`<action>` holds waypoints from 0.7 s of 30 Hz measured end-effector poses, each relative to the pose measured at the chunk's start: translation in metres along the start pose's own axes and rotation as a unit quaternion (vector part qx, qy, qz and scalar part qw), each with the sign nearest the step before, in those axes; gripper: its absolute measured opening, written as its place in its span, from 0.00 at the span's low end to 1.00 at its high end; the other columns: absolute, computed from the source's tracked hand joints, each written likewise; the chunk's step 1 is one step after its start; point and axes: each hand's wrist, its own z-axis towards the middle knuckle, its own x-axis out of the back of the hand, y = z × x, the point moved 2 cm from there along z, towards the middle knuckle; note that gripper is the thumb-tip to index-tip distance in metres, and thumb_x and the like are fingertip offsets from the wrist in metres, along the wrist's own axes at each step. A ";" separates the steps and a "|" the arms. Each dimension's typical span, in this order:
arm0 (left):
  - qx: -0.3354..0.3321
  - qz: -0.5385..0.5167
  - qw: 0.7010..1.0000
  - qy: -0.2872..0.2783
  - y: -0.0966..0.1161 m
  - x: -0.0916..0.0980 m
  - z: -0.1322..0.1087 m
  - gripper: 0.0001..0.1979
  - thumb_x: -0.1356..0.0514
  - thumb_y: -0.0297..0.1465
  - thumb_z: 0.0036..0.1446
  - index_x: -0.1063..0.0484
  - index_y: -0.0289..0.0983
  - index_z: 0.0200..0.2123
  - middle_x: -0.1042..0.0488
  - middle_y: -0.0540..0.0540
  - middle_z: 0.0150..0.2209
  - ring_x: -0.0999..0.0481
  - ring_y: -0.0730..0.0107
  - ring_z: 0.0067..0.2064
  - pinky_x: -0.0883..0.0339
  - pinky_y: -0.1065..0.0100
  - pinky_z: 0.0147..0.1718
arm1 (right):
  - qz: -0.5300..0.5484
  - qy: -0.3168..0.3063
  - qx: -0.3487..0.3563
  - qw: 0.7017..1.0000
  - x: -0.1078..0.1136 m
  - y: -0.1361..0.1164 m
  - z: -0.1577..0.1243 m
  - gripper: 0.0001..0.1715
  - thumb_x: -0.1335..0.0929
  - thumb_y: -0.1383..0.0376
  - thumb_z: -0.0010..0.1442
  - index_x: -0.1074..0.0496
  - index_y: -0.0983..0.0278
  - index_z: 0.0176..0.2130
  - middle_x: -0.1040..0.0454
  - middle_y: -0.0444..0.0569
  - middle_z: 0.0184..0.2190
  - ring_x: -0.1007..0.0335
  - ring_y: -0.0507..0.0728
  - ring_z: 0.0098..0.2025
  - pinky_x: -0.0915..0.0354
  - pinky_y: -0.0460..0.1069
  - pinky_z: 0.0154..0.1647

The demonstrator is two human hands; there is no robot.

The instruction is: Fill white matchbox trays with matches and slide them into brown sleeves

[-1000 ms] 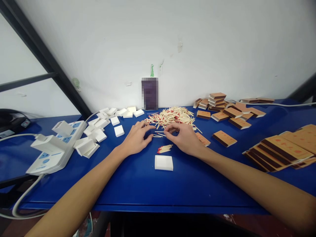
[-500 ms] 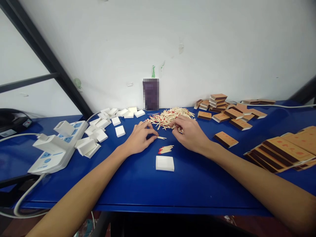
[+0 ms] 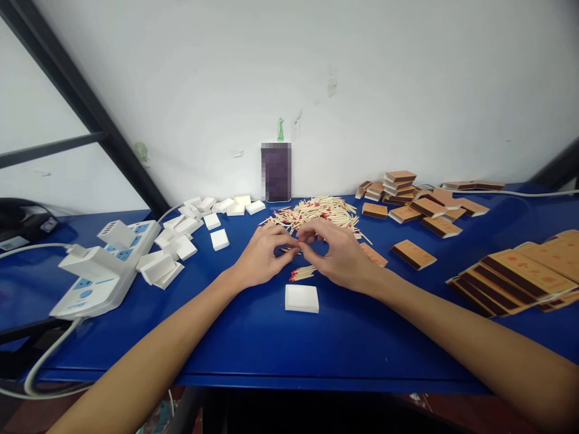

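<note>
My left hand (image 3: 260,256) is closed, with thumb and forefinger pinching a few matches just above the blue table. Meeting it fingertip to fingertip, my right hand (image 3: 341,253) is pinched on a match whose red head barely shows; the fingers hide most of it. Behind both hands spreads a loose pile of red-headed matches (image 3: 323,210). Below the right hand lies a small bundle of matches (image 3: 301,274), heads to the left. Nearest me is a white matchbox tray (image 3: 301,298), its open side not clearly visible.
White matchbox trays (image 3: 185,226) lie in a heap at left, beside a power strip (image 3: 108,271) with plugs and cables. Printed matchbox sleeves (image 3: 427,208) are scattered at right, with flattened ones (image 3: 520,274) nearer. A dark pixelated rectangle (image 3: 276,172) leans on the wall.
My right hand has come from the match pile toward me and left, and its fingertips now meet the left hand's. The left hand has shifted slightly right, keeping its pinch.
</note>
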 end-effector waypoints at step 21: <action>-0.017 -0.070 0.996 -0.058 -0.019 0.008 -0.003 0.15 0.54 0.34 0.71 0.29 0.39 0.50 0.25 0.45 0.46 0.28 0.65 0.48 0.36 0.62 0.50 | -0.244 -0.153 -0.002 0.958 -0.005 0.031 0.001 0.19 0.40 0.74 0.64 0.24 0.65 0.46 0.25 0.56 0.43 0.35 0.62 0.47 0.42 0.56 0.49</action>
